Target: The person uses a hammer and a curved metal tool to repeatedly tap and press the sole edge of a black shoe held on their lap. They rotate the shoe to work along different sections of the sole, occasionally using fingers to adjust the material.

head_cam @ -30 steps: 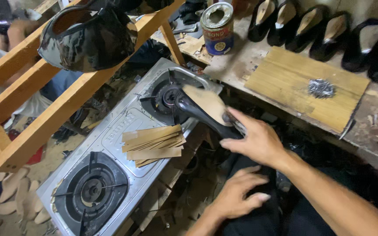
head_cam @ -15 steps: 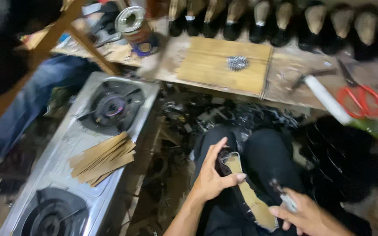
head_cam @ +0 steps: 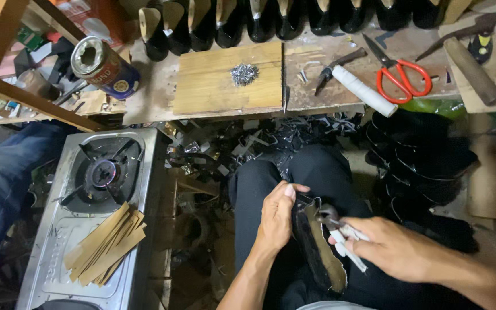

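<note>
On your lap, between your knees, lies the black shoe (head_cam: 317, 247), sole side up with its tan insole showing. Your left hand (head_cam: 276, 221) curls over its edge, fingers (head_cam: 294, 190) closed around the upper to steady it. Your right hand (head_cam: 394, 247) is closed on a white-handled tool (head_cam: 345, 241) whose dark head meets the shoe near the toe end.

The head of that tool works just beside your left thumb, so a slip off the stiff upper could, I judge, bring it onto your own hand. The shoe rests only on your legs, with no firm support under it; a hard pull could twist it out of your grip. The gas stove (head_cam: 96, 229) at your left appears to have its burner (head_cam: 103, 172) lit, and the stack of tan card strips (head_cam: 104, 244) lies on the stove top near it; a nudge could push them to the flame. On the tabletop (head_cam: 150, 103), the small pile of nails (head_cam: 243, 73) sits loose on a wooden board (head_cam: 228, 86) and would scatter if bumped. The red-handled scissors (head_cam: 400, 74) lie open near the edge.

As for packages, a round tin can (head_cam: 103, 68) lies tilted at the tabletop's left end, open-topped, with a dark blue body and a yellow and red label band. A red and white pack (head_cam: 84, 17) sits behind it, partly hidden.
</note>
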Tool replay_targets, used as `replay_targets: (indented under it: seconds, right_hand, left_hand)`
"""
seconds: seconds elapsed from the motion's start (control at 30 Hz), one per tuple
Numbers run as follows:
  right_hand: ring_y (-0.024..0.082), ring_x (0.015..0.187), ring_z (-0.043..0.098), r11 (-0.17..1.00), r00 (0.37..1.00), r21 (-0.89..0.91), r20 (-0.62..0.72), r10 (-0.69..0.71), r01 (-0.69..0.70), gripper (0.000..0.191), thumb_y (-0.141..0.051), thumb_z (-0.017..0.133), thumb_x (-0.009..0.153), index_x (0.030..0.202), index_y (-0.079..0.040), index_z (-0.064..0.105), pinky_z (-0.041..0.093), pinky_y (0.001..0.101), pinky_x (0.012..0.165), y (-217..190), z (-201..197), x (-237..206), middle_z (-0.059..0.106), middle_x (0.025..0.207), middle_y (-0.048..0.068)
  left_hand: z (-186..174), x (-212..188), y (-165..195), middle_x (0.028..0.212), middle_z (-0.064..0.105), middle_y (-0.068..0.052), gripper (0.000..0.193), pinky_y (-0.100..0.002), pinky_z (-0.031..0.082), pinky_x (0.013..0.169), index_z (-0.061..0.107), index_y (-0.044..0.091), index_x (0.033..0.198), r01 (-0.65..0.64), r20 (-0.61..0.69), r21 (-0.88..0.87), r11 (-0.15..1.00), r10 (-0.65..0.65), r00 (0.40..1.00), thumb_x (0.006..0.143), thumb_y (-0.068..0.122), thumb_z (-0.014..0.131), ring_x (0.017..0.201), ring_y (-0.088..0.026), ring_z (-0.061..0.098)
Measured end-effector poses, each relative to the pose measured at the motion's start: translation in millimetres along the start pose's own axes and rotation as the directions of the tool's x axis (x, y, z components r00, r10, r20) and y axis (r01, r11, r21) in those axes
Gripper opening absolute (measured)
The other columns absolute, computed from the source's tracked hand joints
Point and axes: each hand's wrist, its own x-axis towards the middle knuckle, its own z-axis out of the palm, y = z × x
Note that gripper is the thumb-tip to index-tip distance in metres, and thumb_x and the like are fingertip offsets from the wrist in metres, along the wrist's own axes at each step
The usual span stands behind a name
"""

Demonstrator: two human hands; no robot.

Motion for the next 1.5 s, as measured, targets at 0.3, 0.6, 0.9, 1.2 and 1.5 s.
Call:
replay_targets:
  seconds: [0.3,0.6,0.9,1.2,1.5]
  right_hand:
    - [0.031,0.067,0.065,0.927,0.992,-0.372,-0.102,-0.079,0.036,0.020,-0.029,0.059,0.093,0.098,-0.010,0.063,0.049,0.0455,0.061,-16,-13,-15,0.065,0.068,0.016]
    - [0.027,0.047,0.063,0.970,0.970,-0.241,-0.240,-0.042,-0.017,0.030,-0.028,0.060,0.091,0.114,-0.011,0.069,0.048,0.0410,0.048,17,7,-22,0.062,0.062,0.014]
    - [0.026,0.050,0.069,0.926,0.892,0.068,-0.250,0.376,-0.372,0.034,-0.040,0.058,0.098,0.101,-0.007,0.068,0.055,0.0403,0.052,25,33,2,0.067,0.057,0.013]
    - [0.037,0.063,0.073,0.992,0.864,-0.112,-0.493,-0.104,0.055,0.033,-0.032,0.058,0.094,0.088,-0.001,0.066,0.055,0.0444,0.054,47,64,25,0.070,0.066,0.020]
    - [0.027,0.048,0.064,0.955,0.917,0.048,-0.268,0.296,-0.294,0.038,-0.036,0.064,0.097,0.085,0.000,0.068,0.049,0.0416,0.051,4,36,-2,0.064,0.055,0.017]
  left_hand:
    - [16,-4,20,0.076,0.047,-0.007,0.041,-0.034,0.042,0.069,0.072,-0.002,0.103,-0.112,0.090,0.100,0.989,0.103,0.991,0.106,0.021,0.038,0.071,-0.020,0.049]
    - [12,-2,17,0.080,0.046,-0.007,0.044,-0.033,0.042,0.072,0.071,-0.001,0.108,-0.148,0.189,0.086,0.985,0.130,0.973,0.109,0.024,0.035,0.073,-0.019,0.049]
    - [18,0,8,0.081,0.050,-0.006,0.047,-0.033,0.043,0.073,0.071,-0.003,0.103,-0.133,0.140,0.082,0.988,0.121,0.983,0.110,0.025,0.033,0.074,-0.018,0.051]
    - [12,-6,-1,0.084,0.055,-0.009,0.048,-0.032,0.044,0.075,0.071,-0.003,0.102,-0.042,0.068,0.029,0.999,0.040,0.997,0.108,0.028,0.035,0.077,-0.018,0.053]
    - [-3,-10,-9,0.091,0.064,-0.010,0.046,-0.032,0.045,0.079,0.068,-0.004,0.101,-0.035,0.004,0.023,0.999,0.035,0.999,0.106,0.027,0.034,0.083,-0.020,0.058]
